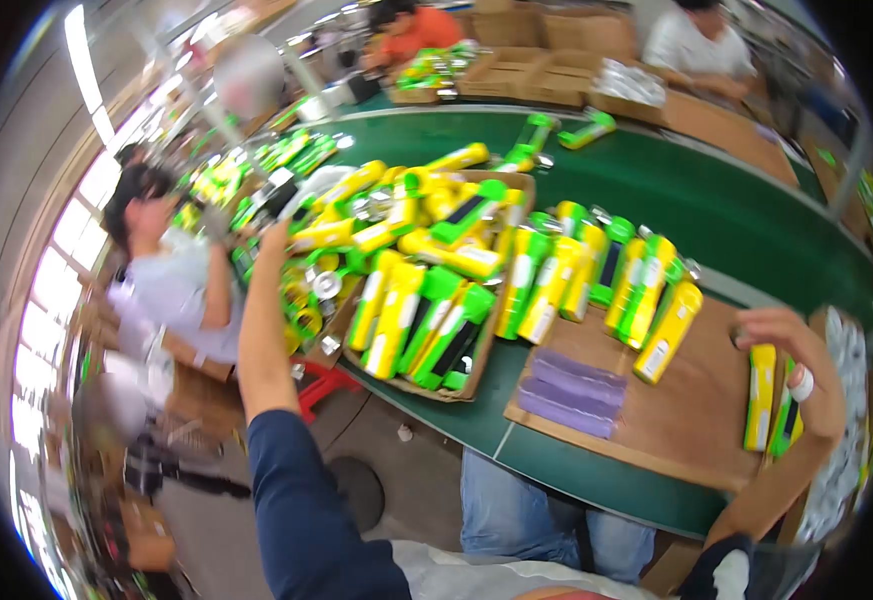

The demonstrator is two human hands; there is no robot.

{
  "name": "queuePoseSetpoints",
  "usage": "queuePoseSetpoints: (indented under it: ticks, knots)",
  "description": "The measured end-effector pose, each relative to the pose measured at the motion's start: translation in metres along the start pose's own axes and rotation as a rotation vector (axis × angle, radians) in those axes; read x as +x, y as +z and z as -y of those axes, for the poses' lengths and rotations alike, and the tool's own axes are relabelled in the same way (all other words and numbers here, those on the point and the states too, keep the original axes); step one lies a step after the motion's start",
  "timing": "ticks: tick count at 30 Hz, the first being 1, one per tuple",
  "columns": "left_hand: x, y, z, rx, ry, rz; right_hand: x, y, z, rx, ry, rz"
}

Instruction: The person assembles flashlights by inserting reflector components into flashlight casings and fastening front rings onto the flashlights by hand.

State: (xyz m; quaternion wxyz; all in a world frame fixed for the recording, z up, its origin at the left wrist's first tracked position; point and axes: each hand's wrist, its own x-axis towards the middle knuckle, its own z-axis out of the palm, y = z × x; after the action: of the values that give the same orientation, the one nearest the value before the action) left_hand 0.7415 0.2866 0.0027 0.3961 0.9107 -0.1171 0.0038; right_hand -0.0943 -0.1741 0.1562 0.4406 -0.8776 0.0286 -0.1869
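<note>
My left hand [274,236] reaches far out to the left, at the edge of a heap of yellow-and-green flashlight-like items [356,235]; its fingers are blurred and partly hidden. My right hand [784,338] hangs at the right with fingers apart and a white wrap on one digit. Just below it, a yellow item [759,398] and a green one [785,424] stand side by side at the cardboard's edge. An open carton [468,388] in front of me is piled with these items. More lean in a row to its right, including a yellow one [670,332].
Purple strips [571,393] lie on a brown cardboard sheet [711,425]. Behind runs a green conveyor belt [646,180] with loose items on it. A box of clear-wrapped pieces [836,450] stands at far right. Co-workers sit at the left [181,275] and across the belt.
</note>
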Motion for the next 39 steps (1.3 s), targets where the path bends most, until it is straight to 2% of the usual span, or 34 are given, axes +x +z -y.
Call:
queuePoseSetpoints:
  ticks: [2, 4, 5, 6, 7, 8, 10, 12, 13, 15, 17, 18, 19, 22, 25, 26, 29, 32, 35, 39]
  knots:
    - [0.042, 0.016, 0.018, 0.147, -0.158, -0.066, -0.010, -0.010, 0.008, -0.004, -0.024, 0.013]
    - [0.034, -0.007, 0.010, -0.274, -0.368, -0.089, -0.024, -0.015, 0.005, 0.058, -0.052, -0.027]
    - [0.043, -0.024, 0.017, 0.455, 0.135, 0.042, -0.027, -0.025, 0.007, 0.028, -0.054, 0.005]
    - [0.052, -0.041, 0.024, 1.210, 0.641, -0.241, -0.029, -0.032, 0.003, 0.034, -0.047, -0.017]
    - [-0.005, -0.030, -0.031, 0.952, 0.366, -0.316, -0.033, -0.034, -0.003, 0.029, -0.024, -0.058]
    - [-0.094, -0.013, -0.118, 0.675, 0.129, -0.440, -0.034, -0.036, -0.009, 0.017, 0.011, -0.095]
    - [-0.148, 0.001, -0.172, 0.347, 0.517, -0.435, -0.034, -0.039, -0.026, -0.047, 0.166, -0.193]
    - [-0.212, 0.032, -0.233, 0.219, 0.811, -0.345, -0.033, -0.043, -0.041, -0.255, 0.319, -0.235]
    - [-0.272, 0.055, -0.277, 0.107, 0.749, -0.190, -0.031, -0.047, -0.050, -0.365, 0.390, -0.248]
    - [-0.360, 0.102, -0.333, 0.196, 0.944, 0.051, -0.025, -0.051, -0.079, -0.376, 0.646, -0.244]
    - [-0.431, 0.152, -0.374, 0.338, 1.002, 0.263, -0.021, -0.055, -0.114, -0.622, 0.727, -0.144]
    - [-0.459, 0.178, -0.394, 0.349, 0.800, 0.429, -0.019, -0.053, -0.119, -0.627, 0.784, -0.093]
    - [-0.481, 0.204, -0.413, 0.361, 0.717, 0.537, -0.015, -0.052, -0.122, -0.631, 0.838, -0.044]
    - [-0.488, 0.291, -0.418, 0.465, 0.823, 0.525, -0.011, -0.053, -0.136, -0.528, 0.788, 0.032]
    - [-0.477, 0.334, -0.412, 0.534, 0.902, 0.426, -0.012, -0.050, -0.108, -0.403, 0.613, 0.000]
    - [-0.475, 0.334, -0.414, 0.362, 0.839, 0.464, -0.011, -0.049, -0.103, -0.375, 0.552, -0.008]
    - [-0.483, 0.306, -0.426, -0.146, 0.638, 0.587, -0.004, -0.036, -0.102, -0.402, 0.160, -0.141]
    - [-0.515, 0.282, -0.430, -0.705, 0.535, 0.770, 0.015, -0.010, -0.059, 0.143, 0.048, -0.584]
    - [-0.550, 0.262, -0.428, -0.940, 0.565, 1.064, 0.027, 0.001, -0.044, 0.443, -0.009, -0.551]
    - [-0.586, 0.257, -0.418, -1.024, 0.612, 1.015, 0.021, 0.001, -0.035, 0.544, -0.092, -0.159]
